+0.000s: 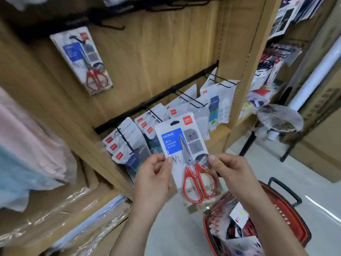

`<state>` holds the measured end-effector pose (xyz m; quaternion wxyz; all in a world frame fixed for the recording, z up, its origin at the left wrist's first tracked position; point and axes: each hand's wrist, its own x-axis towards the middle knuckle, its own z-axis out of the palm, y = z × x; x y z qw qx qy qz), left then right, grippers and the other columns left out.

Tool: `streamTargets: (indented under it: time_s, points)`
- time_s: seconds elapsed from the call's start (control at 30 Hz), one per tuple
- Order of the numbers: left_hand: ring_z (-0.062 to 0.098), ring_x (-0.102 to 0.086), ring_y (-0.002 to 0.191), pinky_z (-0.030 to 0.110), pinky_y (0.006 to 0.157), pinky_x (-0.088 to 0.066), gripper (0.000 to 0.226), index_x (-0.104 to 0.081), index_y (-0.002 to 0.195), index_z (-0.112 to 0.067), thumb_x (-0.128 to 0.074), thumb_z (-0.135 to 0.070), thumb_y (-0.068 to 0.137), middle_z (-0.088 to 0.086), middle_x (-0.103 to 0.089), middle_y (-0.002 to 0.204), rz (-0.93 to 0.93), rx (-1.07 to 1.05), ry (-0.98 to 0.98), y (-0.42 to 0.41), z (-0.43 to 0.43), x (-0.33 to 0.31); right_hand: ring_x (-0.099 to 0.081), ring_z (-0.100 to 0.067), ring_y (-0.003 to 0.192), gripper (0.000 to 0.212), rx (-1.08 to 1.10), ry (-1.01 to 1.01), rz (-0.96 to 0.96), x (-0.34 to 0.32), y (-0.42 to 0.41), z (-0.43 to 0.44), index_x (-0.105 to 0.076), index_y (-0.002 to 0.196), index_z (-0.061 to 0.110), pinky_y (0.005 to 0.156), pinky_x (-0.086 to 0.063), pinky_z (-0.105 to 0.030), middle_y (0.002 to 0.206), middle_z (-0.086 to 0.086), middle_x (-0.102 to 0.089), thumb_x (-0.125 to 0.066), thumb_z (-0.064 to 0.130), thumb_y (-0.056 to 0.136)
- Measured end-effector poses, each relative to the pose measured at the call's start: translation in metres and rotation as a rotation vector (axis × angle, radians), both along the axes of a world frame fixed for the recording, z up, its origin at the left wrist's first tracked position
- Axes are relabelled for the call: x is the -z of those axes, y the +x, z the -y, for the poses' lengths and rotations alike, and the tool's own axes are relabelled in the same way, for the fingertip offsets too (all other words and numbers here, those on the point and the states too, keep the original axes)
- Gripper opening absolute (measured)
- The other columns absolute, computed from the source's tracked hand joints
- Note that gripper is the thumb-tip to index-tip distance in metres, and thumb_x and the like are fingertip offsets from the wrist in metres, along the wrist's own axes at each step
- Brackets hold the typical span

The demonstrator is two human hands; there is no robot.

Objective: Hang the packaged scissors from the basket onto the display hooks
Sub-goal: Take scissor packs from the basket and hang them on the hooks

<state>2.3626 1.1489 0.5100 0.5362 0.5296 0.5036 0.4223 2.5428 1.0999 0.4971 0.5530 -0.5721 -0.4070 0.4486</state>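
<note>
left hand (153, 174) + right hand (230, 170): both pinching scissors pack (186, 159) by its edges | held upright so hang hole faces display hooks (191, 100) | basket (302, 228) below, more packs inside

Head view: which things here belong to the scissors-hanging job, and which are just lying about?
Job: packaged scissors, pinched by left hand and right hand; red basket; display hooks; hung scissor pack above.
Lying about: stool; bagged fabric at left; white roll at right.

Wooden display wall (156, 52), hook rail (158, 97), hanging packs (221, 106)
</note>
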Motion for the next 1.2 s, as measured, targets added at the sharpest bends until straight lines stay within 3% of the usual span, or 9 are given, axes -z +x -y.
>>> streamTargets:
  time_s: [0.17,0.37,0.47,0.57,0.73,0.87,1.03,1.1,1.2]
  points:
    - [0.011,-0.043,0.044,0.022,0.043,-0.037,0.015,-0.067,0.096,-0.013,-0.054,-0.019,0.099,-0.003,-0.059,0.056,0.000,-0.106,0.056,-0.038,-0.036,-0.034,-0.072,-0.009,0.075,0.018,-0.093,0.050,-0.074,-0.039,-0.034,-0.051,-0.076,0.098,0.007,0.064,-0.053,-0.016,0.084,-0.002,-0.078,-0.059,0.006,0.093]
    - [0.003,-0.044,0.041,0.016,0.041,-0.036,0.015,-0.068,0.097,-0.016,-0.054,-0.019,0.100,-0.009,-0.056,0.050,0.062,-0.293,0.145,-0.049,-0.076,-0.064,-0.075,-0.024,0.082,0.017,-0.228,0.087,-0.106,-0.065,-0.057,-0.110,-0.080,0.086,0.017,0.070,-0.060,-0.032,0.090,-0.010,-0.078,-0.065,0.024,0.081]
    - [0.000,-0.058,0.053,0.018,0.051,-0.044,0.016,-0.069,0.092,-0.024,-0.056,-0.017,0.098,-0.010,-0.068,0.066,0.044,-0.405,0.291,-0.050,-0.090,-0.080,-0.074,-0.024,0.081,0.017,-0.220,0.193,-0.055,-0.072,-0.067,-0.137,-0.079,0.085,0.022,0.074,-0.060,-0.038,0.085,-0.008,-0.077,-0.066,0.031,0.081]
    - [0.009,-0.072,0.077,0.030,0.068,-0.057,0.017,-0.070,0.091,-0.027,-0.058,-0.016,0.097,-0.010,-0.076,0.085,0.023,-0.487,0.378,-0.051,-0.106,-0.092,-0.073,-0.016,0.073,0.017,-0.257,0.247,-0.043,-0.082,-0.071,-0.167,-0.079,0.079,0.021,0.066,-0.058,-0.027,0.079,-0.006,-0.077,-0.065,0.022,0.088]
    - [0.014,-0.073,0.084,0.041,0.078,-0.059,0.015,-0.071,0.091,-0.026,-0.059,-0.018,0.096,-0.008,-0.077,0.087,-0.019,-0.554,0.373,-0.053,-0.136,-0.108,-0.072,-0.015,0.072,0.022,-0.329,0.226,-0.044,-0.097,-0.076,-0.207,-0.079,0.076,0.018,0.069,-0.056,-0.029,0.078,-0.006,-0.077,-0.064,0.016,0.092]
    - [0.020,-0.074,0.086,0.042,0.077,-0.059,0.014,-0.071,0.087,-0.024,-0.060,-0.020,0.096,-0.005,-0.077,0.086,-0.014,-0.605,0.313,-0.056,-0.160,-0.112,-0.065,-0.020,0.073,0.033,-0.409,0.140,-0.057,-0.104,-0.080,-0.231,-0.072,0.069,0.015,0.077,-0.052,-0.038,0.077,-0.010,-0.073,-0.062,0.037,0.091]
    - [0.022,-0.072,0.078,0.038,0.066,-0.057,0.010,-0.066,0.089,-0.021,-0.059,-0.024,0.096,0.001,-0.075,0.084,-0.094,-0.596,0.316,-0.057,-0.167,-0.114,-0.068,-0.020,0.107,0.066,-0.557,-0.121,-0.003,-0.086,-0.076,-0.237,-0.074,0.107,0.023,0.101,-0.049,-0.048,0.104,0.002,-0.076,-0.052,0.079,0.079]
    - [0.017,-0.073,0.071,0.030,0.057,-0.055,0.005,-0.059,0.101,-0.027,-0.058,-0.024,0.097,0.001,-0.074,0.081,-0.096,-0.567,0.317,-0.057,-0.166,-0.118,-0.071,-0.020,0.100,0.070,-0.563,-0.167,-0.036,-0.082,-0.072,-0.238,-0.072,0.109,0.023,0.092,-0.056,-0.047,0.100,0.003,-0.077,-0.055,0.081,0.074]
    - [0.024,-0.072,0.069,0.036,0.055,-0.055,0.029,-0.048,0.119,-0.040,-0.055,-0.021,0.098,0.006,-0.072,0.077,-0.175,-0.502,0.380,-0.059,-0.167,-0.128,-0.075,-0.023,0.083,0.049,-0.591,-0.173,-0.119,-0.087,-0.071,-0.237,-0.071,0.102,0.013,0.072,-0.061,-0.041,0.090,-0.007,-0.078,-0.050,0.055,0.089]
